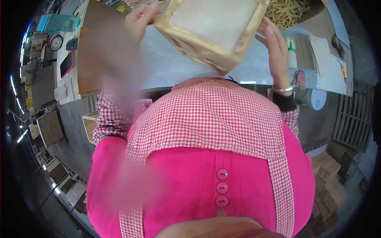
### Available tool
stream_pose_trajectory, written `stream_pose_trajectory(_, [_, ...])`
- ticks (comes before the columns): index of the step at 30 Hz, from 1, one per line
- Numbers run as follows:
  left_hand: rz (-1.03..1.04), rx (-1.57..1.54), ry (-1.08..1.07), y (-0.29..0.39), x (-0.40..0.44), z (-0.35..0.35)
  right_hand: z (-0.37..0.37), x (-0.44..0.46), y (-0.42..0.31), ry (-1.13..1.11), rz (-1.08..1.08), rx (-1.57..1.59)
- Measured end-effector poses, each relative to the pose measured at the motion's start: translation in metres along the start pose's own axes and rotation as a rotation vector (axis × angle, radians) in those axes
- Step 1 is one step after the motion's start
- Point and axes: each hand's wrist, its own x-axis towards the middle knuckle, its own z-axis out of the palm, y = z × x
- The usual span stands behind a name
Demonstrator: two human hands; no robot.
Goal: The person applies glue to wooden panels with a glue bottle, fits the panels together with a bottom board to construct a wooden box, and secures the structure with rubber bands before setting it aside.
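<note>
Worktop (160, 59): pale and smooth, stretching across beneath both hands.
Wooden box (214, 23): tilted over the worktop's near part, between the two hands, pale panel facing up (blurred at the near corner, so impossible to tell whether touching the surface).
Coiled strips (287, 14): heaped in a tan tangle just beyond the right hand.
Right hand (276, 49): fingers extended, thumb apart, tips at the box's right edge; partly hidden, so cannot tell whether gripping.
Left hand (141, 20): fingers curled, pinching the box's left corner.
White bottle (292, 55): green-tipped, beside the right hand.
Phone (67, 64): lying far left, red-edged.
</note>
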Motion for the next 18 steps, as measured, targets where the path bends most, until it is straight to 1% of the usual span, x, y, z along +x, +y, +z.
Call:
stream_pose_trajectory(1, [-0.006, 0.000, 0.004, 0.009, -0.013, 0.011, -0.002, 0.008, 0.000, -0.005, 0.004, 0.002])
stream_pose_trajectory(2, [0.080, 0.012, 0.005, 0.040, -0.028, 0.037, -0.007, 0.019, 0.001, -0.077, 0.015, -0.082])
stream_pose_trajectory(3, [0.165, 0.022, 0.007, 0.056, -0.036, 0.051, -0.013, 0.028, 0.005, -0.151, 0.025, -0.169])
stream_pose_trajectory(4, [0.122, -0.111, -0.037, 0.050, -0.027, 0.051, -0.021, 0.035, 0.014, -0.168, 0.065, -0.204])
stream_pose_trajectory(5, [0.122, -0.118, -0.027, 0.054, -0.023, 0.053, -0.017, 0.035, 0.014, -0.178, 0.062, -0.208])
stream_pose_trajectory(7, [0.087, -0.054, -0.164, 0.068, -0.017, 0.059, -0.007, 0.034, 0.014, -0.152, 0.053, -0.252])
stream_pose_trajectory(8, [0.088, -0.057, -0.153, 0.065, -0.017, 0.059, -0.010, 0.035, 0.019, -0.162, 0.047, -0.253])
stream_pose_trajectory(10, [0.101, -0.127, -0.136, 0.058, -0.014, 0.059, -0.017, 0.040, 0.030, -0.146, 0.088, -0.236])
stream_pose_trajectory(11, [0.106, -0.121, -0.133, 0.069, -0.020, 0.057, -0.012, 0.042, 0.019, -0.145, 0.082, -0.231])
stream_pose_trajectory(13, [0.115, -0.286, -0.030, 0.095, -0.045, 0.059, -0.002, 0.038, -0.022, -0.120, -0.014, 0.009])
stream_pose_trajectory(14, [0.073, -0.359, -0.041, 0.077, -0.047, 0.052, -0.005, 0.040, -0.030, -0.198, 0.082, 0.134])
stream_pose_trajectory(15, [0.068, -0.357, -0.048, 0.056, -0.045, 0.055, -0.003, 0.045, -0.016, -0.191, 0.087, 0.135])
stream_pose_trajectory(16, [0.051, -0.272, 0.010, 0.033, -0.041, 0.060, 0.002, 0.055, 0.009, -0.208, -0.013, -0.050])
stream_pose_trajectory(17, [0.036, -0.185, 0.067, 0.026, -0.041, 0.065, 0.008, 0.059, 0.017, -0.224, -0.113, -0.236])
stream_pose_trajectory(18, [-0.030, -0.452, 0.078, 0.022, -0.047, 0.069, 0.014, 0.059, 0.013, -0.210, -0.129, -0.144])
